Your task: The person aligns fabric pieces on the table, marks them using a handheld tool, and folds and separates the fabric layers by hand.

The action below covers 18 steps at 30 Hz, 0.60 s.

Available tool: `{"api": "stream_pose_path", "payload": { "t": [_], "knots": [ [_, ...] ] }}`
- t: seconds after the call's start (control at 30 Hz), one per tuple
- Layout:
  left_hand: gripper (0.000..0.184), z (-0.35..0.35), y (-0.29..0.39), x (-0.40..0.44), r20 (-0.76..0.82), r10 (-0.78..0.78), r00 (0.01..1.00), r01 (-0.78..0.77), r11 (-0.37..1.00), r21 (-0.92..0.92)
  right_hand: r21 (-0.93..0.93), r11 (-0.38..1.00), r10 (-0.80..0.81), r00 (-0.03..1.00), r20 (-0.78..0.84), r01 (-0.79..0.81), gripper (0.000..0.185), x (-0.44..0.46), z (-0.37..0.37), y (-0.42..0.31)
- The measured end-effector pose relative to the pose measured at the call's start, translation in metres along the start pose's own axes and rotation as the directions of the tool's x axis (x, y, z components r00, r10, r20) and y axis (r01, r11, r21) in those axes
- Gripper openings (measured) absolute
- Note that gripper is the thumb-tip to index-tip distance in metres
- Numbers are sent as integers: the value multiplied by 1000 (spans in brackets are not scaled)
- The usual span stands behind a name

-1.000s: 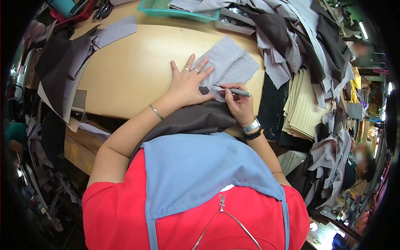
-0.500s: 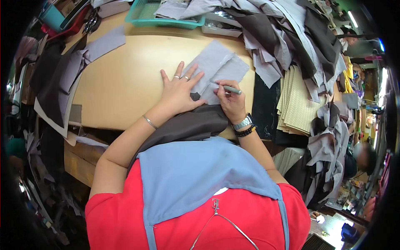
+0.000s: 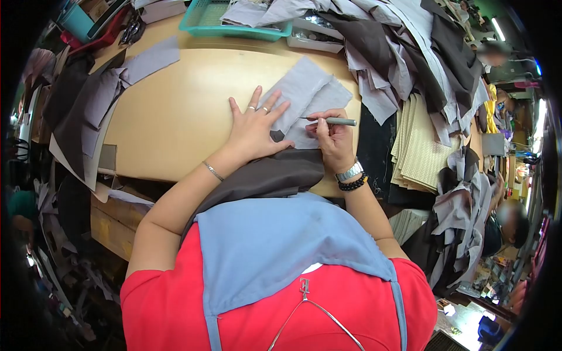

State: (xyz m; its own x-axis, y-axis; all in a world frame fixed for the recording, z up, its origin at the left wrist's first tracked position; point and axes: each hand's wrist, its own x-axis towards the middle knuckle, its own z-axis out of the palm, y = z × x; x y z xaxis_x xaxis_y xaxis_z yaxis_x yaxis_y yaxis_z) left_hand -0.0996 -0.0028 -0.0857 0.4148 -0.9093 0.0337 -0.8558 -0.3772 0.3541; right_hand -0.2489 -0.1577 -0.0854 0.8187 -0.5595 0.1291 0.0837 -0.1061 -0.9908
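My left hand (image 3: 254, 130) lies flat with its fingers spread, partly on the table and partly on a light grey cloth piece (image 3: 300, 85). In my right hand (image 3: 333, 140) is a grey pen (image 3: 339, 121), its thin tip pointing left over the grey cloth. The cloth has a folded or layered edge running diagonally across it. Dark brown fabric (image 3: 263, 175) lies bunched between the table edge and my body, just below both hands. A small dark patch shows between my left thumb and forefinger.
A turquoise basket (image 3: 234, 32) and a white box (image 3: 316, 42) stand at the table's back. Grey and dark fabric (image 3: 386, 52) is heaped at back right, above a stack of cream textured sheets (image 3: 418, 146). More cloth pieces (image 3: 96, 111) lie left. Other people sit at far right.
My right hand has shifted slightly right and down, and the pen has swung to lie nearly level, its tip now visible. My left hand has stayed in place on the cloth.
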Motion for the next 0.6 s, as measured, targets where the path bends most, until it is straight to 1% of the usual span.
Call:
{"api": "stream_pose_path", "payload": {
  "t": [0.27,0.4,0.5,0.6],
  "knots": [
    [89,-1,1,1,5,-9,1000,9,1000,-4,-85,996,1,999,33,2,12,-4,2,1],
    [89,0,0,0,-2,-4,1000,4,1000,0,-140,990,-34,999,10,35,12,-2,4,2],
    [90,0,0,1,-3,-3,1000,3,1000,2,-293,952,-94,996,-1,89,12,1,2,1],
    [90,0,0,1,5,-4,1000,4,1000,9,-334,937,-129,990,-55,103,11,9,-3,2]
  ]
}}
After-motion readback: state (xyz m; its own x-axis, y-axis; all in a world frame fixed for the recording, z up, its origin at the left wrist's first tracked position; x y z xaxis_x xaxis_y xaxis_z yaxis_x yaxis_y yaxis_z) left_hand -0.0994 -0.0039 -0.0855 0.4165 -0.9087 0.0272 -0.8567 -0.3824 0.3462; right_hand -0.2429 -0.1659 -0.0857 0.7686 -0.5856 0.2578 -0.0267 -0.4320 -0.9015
